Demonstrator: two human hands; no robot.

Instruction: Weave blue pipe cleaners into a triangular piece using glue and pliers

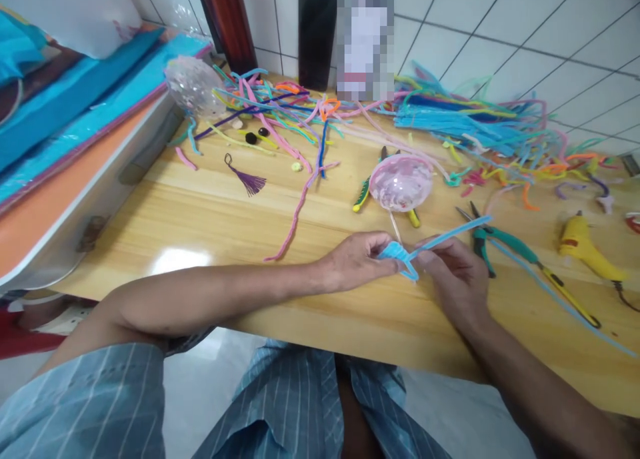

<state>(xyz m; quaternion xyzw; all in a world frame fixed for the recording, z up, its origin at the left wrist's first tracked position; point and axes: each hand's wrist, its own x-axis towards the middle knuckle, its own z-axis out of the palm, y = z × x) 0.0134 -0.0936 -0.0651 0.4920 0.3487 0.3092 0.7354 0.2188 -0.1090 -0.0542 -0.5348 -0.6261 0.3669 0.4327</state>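
Observation:
Between thumb and fingers, my left hand [361,262] pinches a blue pipe cleaner [397,251] bent into a small coiled shape with a pointed loop at its lower end. My right hand [455,272] is closed on the same pipe cleaner, whose straight tail [457,232] sticks out up and to the right. A thin pale stem [395,226] runs upward just behind the coil. Beyond the hands lies a clear pinkish plastic dome [401,183], partly covering green and yellow pliers [362,196]. Another blue pipe cleaner [560,292] stretches over the table at the right.
Needle-nose pliers [510,242], a yellow-handled tool [570,296] and a yellow glue gun [590,249] lie at right. Many coloured pipe cleaners [460,122] line the tiled wall. A purple tassel [247,178] lies left of centre. A phone [317,36] leans at the back.

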